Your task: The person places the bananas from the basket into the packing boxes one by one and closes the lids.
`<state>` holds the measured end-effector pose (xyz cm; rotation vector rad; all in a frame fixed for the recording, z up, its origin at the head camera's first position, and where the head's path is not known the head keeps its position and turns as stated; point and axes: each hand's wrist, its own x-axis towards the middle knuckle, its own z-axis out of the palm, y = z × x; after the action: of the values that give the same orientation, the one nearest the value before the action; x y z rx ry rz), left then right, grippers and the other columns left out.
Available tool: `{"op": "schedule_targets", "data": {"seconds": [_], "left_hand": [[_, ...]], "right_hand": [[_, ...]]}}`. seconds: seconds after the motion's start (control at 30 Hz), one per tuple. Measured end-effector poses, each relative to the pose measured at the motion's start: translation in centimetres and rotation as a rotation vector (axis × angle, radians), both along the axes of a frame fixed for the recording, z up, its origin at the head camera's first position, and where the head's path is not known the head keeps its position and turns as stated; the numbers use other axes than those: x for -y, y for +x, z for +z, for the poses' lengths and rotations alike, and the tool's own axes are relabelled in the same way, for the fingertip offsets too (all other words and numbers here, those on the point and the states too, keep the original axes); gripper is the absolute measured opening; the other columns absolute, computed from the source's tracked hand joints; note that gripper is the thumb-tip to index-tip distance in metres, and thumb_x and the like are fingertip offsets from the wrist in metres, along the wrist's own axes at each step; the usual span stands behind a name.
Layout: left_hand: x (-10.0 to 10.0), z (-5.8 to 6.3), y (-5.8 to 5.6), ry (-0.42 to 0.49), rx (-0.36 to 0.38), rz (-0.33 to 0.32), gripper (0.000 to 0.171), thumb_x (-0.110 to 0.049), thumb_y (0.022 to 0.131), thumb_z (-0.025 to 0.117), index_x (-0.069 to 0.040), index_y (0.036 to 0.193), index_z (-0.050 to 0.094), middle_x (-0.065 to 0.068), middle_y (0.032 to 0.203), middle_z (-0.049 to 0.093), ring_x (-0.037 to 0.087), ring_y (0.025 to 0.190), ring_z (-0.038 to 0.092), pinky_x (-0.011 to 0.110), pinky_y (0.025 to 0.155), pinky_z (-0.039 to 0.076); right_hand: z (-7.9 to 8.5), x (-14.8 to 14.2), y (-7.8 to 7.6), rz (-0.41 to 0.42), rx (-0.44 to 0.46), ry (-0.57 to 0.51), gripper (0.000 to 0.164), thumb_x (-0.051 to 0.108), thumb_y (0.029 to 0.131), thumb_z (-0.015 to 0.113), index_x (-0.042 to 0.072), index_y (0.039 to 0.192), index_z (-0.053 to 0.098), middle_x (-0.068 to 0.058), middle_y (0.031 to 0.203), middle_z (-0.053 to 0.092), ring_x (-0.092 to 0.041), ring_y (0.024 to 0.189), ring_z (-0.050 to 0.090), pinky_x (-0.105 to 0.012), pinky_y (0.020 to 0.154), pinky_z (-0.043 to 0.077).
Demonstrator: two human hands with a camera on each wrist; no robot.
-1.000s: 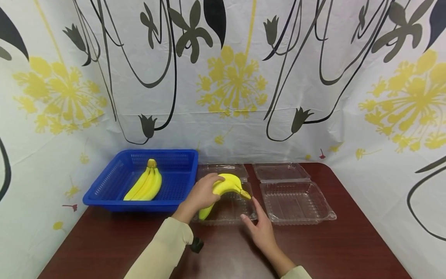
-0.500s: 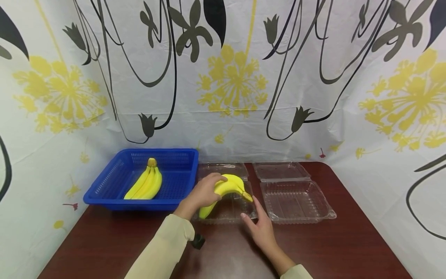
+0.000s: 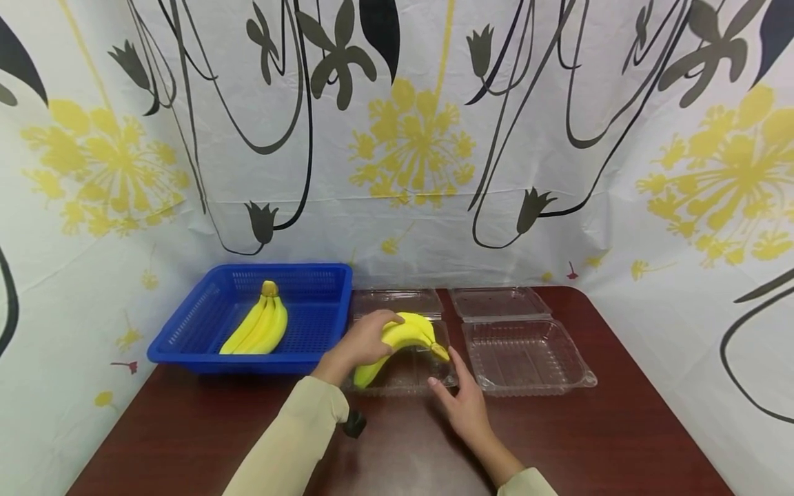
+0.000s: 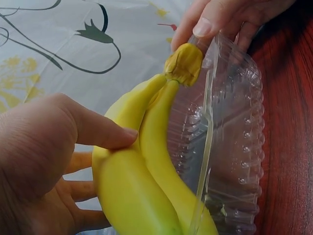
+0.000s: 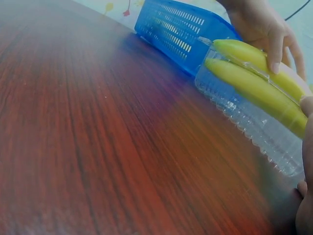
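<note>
The left hand [image 3: 364,340] grasps the bunch [image 3: 406,333] from the left and above. Its thumb lies across the near face of the fruit, while its other fingers reach round to the far side, as the left wrist view shows. The bunch is between the two hands, over and partly inside the left tub [image 3: 409,373]. Its stem [image 4: 185,64] points right, towards the right hand [image 3: 466,408], and its tips slant down to the near left corner, under the left forearm's side of the tub. In the right wrist view part of the fruit shows through the clear near wall, below the rim.

The right hand sits at the tub's near right corner, with index finger and thumb spread apart. The index finger is straight and just beside the stem; the thumb is by the near rim. Whether either of them touches the stem cannot be told. The fruit is in the left hand's grasp, and the right hand is not wrapped round it.

To the left of the left hand stands a blue basket [image 3: 245,364], in which another bunch [image 3: 259,326] lies with its stem to the far side. To the right of the right hand is the right tub [image 3: 526,355], its lid [image 3: 500,304] folded back on the far side. All stand on a dark red table [image 3: 409,451].
</note>
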<state>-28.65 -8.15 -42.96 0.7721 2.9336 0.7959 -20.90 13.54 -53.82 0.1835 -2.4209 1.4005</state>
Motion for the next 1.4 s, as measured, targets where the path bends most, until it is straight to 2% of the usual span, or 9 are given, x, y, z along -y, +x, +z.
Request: {"op": "schedule_targets", "data": {"seconds": [0.3, 0.47, 0.67, 0.9, 1.1, 1.4], "left_hand": [[0.1, -0.6, -0.4, 0.049, 0.052, 0.012, 0.059, 0.0, 0.075, 0.076, -0.012, 0.13, 0.06, 0.009, 0.135, 0.054, 0.029, 0.127, 0.047, 0.045, 0.101, 0.04], [0.1, -0.7, -0.6, 0.063, 0.056, 0.009, 0.059, 0.001, 0.074, 0.076, -0.011, 0.129, 0.061, 0.009, 0.134, 0.056, 0.029, 0.125, 0.048, 0.045, 0.1, 0.042], [0.2, -0.4, -0.4, 0.089, 0.085, 0.016, 0.059, 0.0, 0.074, 0.077, -0.014, 0.129, 0.061, 0.007, 0.134, 0.056, 0.028, 0.126, 0.047, 0.045, 0.101, 0.04], [0.2, 0.2, 0.0, 0.104, 0.083, 0.009, 0.057, 0.0, 0.075, 0.076, -0.013, 0.128, 0.062, 0.007, 0.133, 0.056, 0.029, 0.126, 0.047, 0.047, 0.102, 0.039], [0.2, 0.7, -0.1, 0.087, 0.082, -0.039, 0.055, 0.002, 0.076, 0.075, -0.011, 0.128, 0.062, 0.01, 0.134, 0.055, 0.03, 0.127, 0.047, 0.048, 0.103, 0.038], [0.5, 0.0, -0.6, 0.034, 0.126, -0.066, 0.06, 0.004, 0.075, 0.073, -0.01, 0.131, 0.06, 0.012, 0.133, 0.056, 0.031, 0.126, 0.048, 0.048, 0.103, 0.038]], "right_hand": [[0.0, 0.0, 0.0, 0.0, -0.005, -0.004, 0.072, 0.036, 0.088, 0.072, 0.014, 0.148, 0.041, -0.012, 0.144, 0.048, -0.034, 0.131, 0.044, -0.056, 0.103, 0.036], [0.0, -0.1, 0.0, 0.003, -0.01, -0.009, 0.072, 0.035, 0.088, 0.073, 0.014, 0.148, 0.041, -0.012, 0.144, 0.048, -0.033, 0.131, 0.044, -0.055, 0.103, 0.036], [-0.2, -0.1, 0.0, 0.002, 0.001, -0.006, 0.072, 0.035, 0.088, 0.073, 0.014, 0.149, 0.041, -0.013, 0.145, 0.047, -0.034, 0.131, 0.044, -0.056, 0.103, 0.036], [-0.1, -0.1, 0.1, -0.012, -0.007, -0.011, 0.072, 0.033, 0.088, 0.073, 0.014, 0.149, 0.041, -0.014, 0.144, 0.047, -0.035, 0.131, 0.044, -0.057, 0.102, 0.036], [0.0, -0.1, 0.0, -0.004, -0.004, -0.009, 0.071, 0.032, 0.088, 0.073, 0.014, 0.149, 0.041, -0.014, 0.143, 0.049, -0.035, 0.129, 0.045, -0.057, 0.102, 0.037], [0.1, 0.0, 0.0, 0.004, 0.005, 0.005, 0.072, 0.035, 0.089, 0.072, 0.013, 0.149, 0.04, -0.014, 0.143, 0.048, -0.034, 0.129, 0.046, -0.057, 0.101, 0.037]]}}
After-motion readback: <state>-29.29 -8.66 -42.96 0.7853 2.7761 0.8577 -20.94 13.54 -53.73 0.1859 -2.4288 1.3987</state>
